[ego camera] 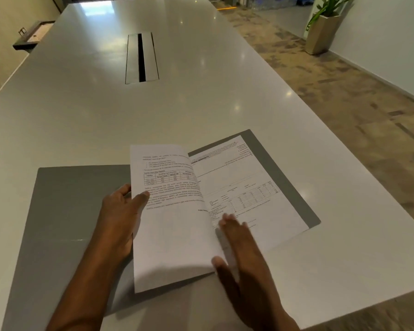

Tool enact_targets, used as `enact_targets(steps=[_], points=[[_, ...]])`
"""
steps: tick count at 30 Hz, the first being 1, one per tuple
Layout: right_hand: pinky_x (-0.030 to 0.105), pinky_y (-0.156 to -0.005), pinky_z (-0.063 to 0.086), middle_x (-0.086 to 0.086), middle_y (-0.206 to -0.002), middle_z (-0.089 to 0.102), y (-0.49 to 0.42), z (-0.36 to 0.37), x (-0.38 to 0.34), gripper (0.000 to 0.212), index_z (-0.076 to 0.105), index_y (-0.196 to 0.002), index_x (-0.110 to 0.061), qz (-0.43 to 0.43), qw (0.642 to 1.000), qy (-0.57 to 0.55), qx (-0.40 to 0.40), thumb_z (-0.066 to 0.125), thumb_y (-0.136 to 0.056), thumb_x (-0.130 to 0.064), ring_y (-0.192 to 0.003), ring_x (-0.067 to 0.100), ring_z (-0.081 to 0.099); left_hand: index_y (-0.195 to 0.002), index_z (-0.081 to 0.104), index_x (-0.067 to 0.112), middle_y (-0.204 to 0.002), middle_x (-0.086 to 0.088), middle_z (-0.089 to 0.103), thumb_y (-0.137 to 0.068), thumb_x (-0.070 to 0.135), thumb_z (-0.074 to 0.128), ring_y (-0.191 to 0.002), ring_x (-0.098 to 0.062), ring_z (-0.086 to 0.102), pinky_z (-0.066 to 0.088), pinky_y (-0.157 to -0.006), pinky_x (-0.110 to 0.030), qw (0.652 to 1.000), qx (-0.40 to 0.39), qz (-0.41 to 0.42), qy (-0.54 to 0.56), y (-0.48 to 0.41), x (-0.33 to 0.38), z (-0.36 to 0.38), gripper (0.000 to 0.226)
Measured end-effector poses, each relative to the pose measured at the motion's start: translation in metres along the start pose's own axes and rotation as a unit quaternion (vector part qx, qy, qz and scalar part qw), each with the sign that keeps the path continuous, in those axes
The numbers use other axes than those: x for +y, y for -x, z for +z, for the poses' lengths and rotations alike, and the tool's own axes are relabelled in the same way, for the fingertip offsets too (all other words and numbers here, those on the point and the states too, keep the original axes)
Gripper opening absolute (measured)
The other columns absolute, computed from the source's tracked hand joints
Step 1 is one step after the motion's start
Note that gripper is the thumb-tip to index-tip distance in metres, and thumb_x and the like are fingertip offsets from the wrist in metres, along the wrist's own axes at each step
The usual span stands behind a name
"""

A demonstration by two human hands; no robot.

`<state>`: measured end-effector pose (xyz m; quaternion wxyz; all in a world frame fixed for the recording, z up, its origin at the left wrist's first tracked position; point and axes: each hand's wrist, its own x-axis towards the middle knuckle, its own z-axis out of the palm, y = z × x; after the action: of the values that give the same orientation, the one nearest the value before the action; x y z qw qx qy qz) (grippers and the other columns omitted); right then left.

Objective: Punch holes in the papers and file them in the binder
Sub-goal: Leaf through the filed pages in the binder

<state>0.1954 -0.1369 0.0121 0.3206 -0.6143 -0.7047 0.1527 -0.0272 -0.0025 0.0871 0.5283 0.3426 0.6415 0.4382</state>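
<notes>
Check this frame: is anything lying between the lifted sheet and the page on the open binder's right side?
Only the right hand, resting flat near the fold. The left hand holds the lifted sheet above the filed page in the grey binder; nothing else visible intervenes.

light: soft overhead, ceiling spots glare on table (201, 111)
blur: right hand (243, 244) smeared
edges: wide-angle bend
shadows: faint

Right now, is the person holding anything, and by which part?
The left hand pinches the lifted printed sheet at its left edge; the right hand lies flat on the pages.
</notes>
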Motion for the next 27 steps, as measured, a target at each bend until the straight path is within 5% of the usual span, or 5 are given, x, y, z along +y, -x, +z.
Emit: enact_targets(steps=[4, 10, 15, 22, 27], points=[[0.04, -0.131, 0.002, -0.003, -0.176, -0.003, 0.001, 0.001, 0.022, 0.072, 0.013, -0.167, -0.02, 0.179, 0.979, 0.09, 0.042, 0.035, -0.104, -0.049, -0.162, 0.016, -0.006, -0.121, 0.069, 0.013, -0.116, -0.005, 0.078, -0.103, 0.002, 0.062, -0.102, -0.024, 0.077, 0.059, -0.098, -0.04, 1.0, 0.008, 0.019, -0.009, 0.002, 0.001, -0.004, 0.023], [0.062, -0.127, 0.01, 0.027, -0.169, 0.018, 0.005, 0.0, 0.032, 0.093, 0.018, -0.162, -0.001, 0.313, 0.918, 0.241, 0.03, 0.02, -0.097, -0.068, -0.159, 0.041, 0.012, -0.124, 0.071, 0.011, -0.118, -0.007, 0.08, -0.102, 0.002, 0.063, -0.106, -0.028, 0.078, 0.056, -0.105, -0.05, 0.999, 0.02, 0.033, -0.017, 0.001, -0.007, -0.012, 0.025], [0.062, -0.127, 0.007, 0.031, -0.166, 0.022, 0.008, -0.001, 0.034, 0.102, 0.022, -0.161, 0.002, 0.337, 0.898, 0.283, 0.0, 0.012, -0.095, -0.074, -0.158, 0.044, 0.015, -0.122, 0.073, 0.012, -0.117, -0.007, 0.081, -0.102, 0.0, 0.063, -0.107, -0.03, 0.078, 0.055, -0.107, -0.054, 0.999, 0.033, 0.04, -0.004, -0.001, -0.016, -0.018, 0.026], [0.058, -0.128, 0.005, 0.031, -0.164, 0.029, 0.008, 0.001, 0.035, 0.099, 0.027, -0.159, 0.004, 0.32, 0.898, 0.302, 0.009, 0.025, -0.095, -0.071, -0.156, 0.044, 0.021, -0.124, 0.073, 0.011, -0.119, -0.008, 0.081, -0.102, 0.001, 0.063, -0.108, -0.029, 0.078, 0.053, -0.108, -0.055, 0.998, 0.029, 0.052, -0.002, -0.005, -0.023, -0.025, 0.026], [0.049, -0.13, 0.0, 0.026, -0.169, 0.02, 0.008, 0.002, 0.036, 0.099, 0.016, -0.163, -0.001, 0.317, 0.91, 0.267, 0.025, 0.027, -0.095, -0.072, -0.159, 0.039, 0.013, -0.127, 0.072, 0.011, -0.12, -0.007, 0.08, -0.102, 0.002, 0.063, -0.108, -0.029, 0.078, 0.054, -0.108, -0.055, 0.998, 0.028, 0.052, -0.013, -0.003, -0.023, -0.025, 0.028]])
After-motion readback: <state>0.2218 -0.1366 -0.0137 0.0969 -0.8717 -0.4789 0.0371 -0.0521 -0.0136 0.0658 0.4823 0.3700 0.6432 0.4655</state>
